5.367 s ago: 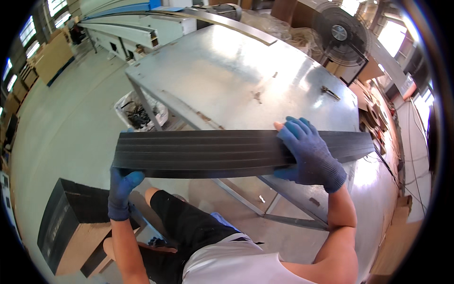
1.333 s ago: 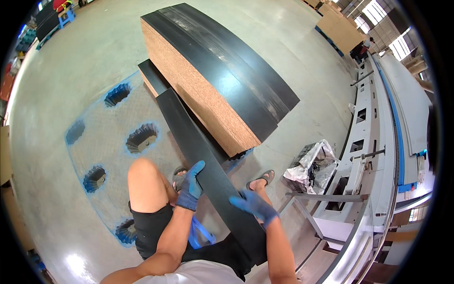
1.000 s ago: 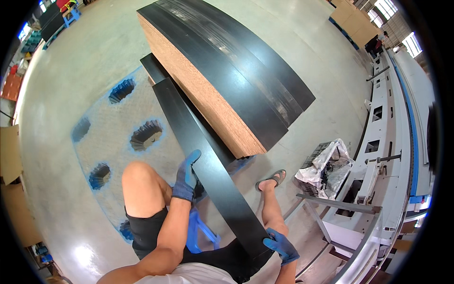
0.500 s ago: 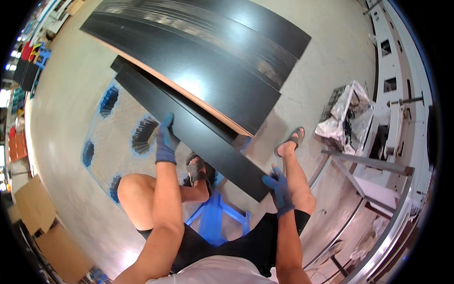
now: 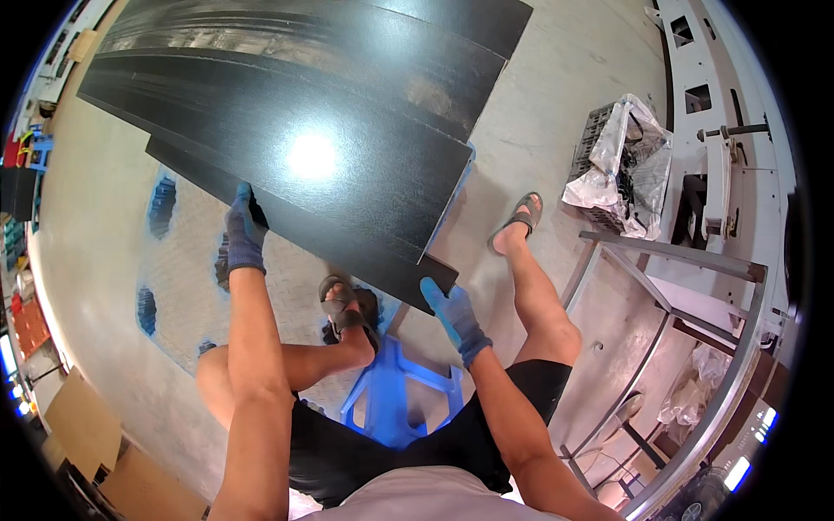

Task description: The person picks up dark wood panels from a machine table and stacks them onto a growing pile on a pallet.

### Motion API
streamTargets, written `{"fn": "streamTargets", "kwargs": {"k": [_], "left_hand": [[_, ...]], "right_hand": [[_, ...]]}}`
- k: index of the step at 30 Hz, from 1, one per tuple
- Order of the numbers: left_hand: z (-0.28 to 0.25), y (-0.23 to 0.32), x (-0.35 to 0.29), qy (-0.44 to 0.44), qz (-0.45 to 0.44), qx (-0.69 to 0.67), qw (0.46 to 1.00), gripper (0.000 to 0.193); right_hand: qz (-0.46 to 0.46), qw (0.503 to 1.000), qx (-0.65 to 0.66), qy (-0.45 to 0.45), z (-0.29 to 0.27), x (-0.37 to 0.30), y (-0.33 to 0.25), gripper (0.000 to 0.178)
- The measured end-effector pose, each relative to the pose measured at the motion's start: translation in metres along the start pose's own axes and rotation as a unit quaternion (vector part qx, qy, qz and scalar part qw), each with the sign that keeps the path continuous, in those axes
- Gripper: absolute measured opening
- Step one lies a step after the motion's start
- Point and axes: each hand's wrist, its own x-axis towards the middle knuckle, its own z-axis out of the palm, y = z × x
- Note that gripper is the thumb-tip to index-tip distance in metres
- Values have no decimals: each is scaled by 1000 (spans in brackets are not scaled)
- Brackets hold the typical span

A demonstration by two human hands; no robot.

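Beneath the overhanging edge of a stack of wide black panels (image 5: 347, 113) lies a long narrow black board (image 5: 330, 227); its far side is hidden by the stack. My left hand (image 5: 247, 230), in a blue glove, grips the board's near edge left of its middle, thumb on top and fingers curled underneath. At the board's right end my right hand (image 5: 455, 314), gloved in blue too, holds the corner, its fingers partly hidden.
A blue plastic stool (image 5: 389, 391) stands between my legs. Patterned sheeting (image 5: 187, 286) with dark blue-edged patches covers the floor at left. Rightward are a plastic-lined crate (image 5: 618, 169), a metal frame (image 5: 673, 256) and a white machine (image 5: 743, 187). Cardboard (image 5: 82, 417) leans at lower left.
The narrow board has shifted left and in under the panel stack, with both hands still on it. The whole view has moved too, so the stack now appears farther left.
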Motion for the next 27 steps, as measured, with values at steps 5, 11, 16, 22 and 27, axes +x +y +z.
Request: {"fn": "streamTargets", "kwargs": {"k": [5,11,16,22,27], "left_hand": [[7,-5,-4,60,62,58,995,37],[-6,-1,5,15,93,90,991,41],[-4,-5,-6,-10,92,50,994,41],[-13,-19,-2,-52,104,52,992,42],[-36,-24,9,-37,104,82,990,41]], "right_hand": [[-63,998,4,7,4,10,5,36],[-39,998,41,4,18,27,15,41],[-121,992,1,48,43,39,17,55],[-58,995,33,68,79,67,35,54],[-33,999,18,27,92,49,-10,47]]}}
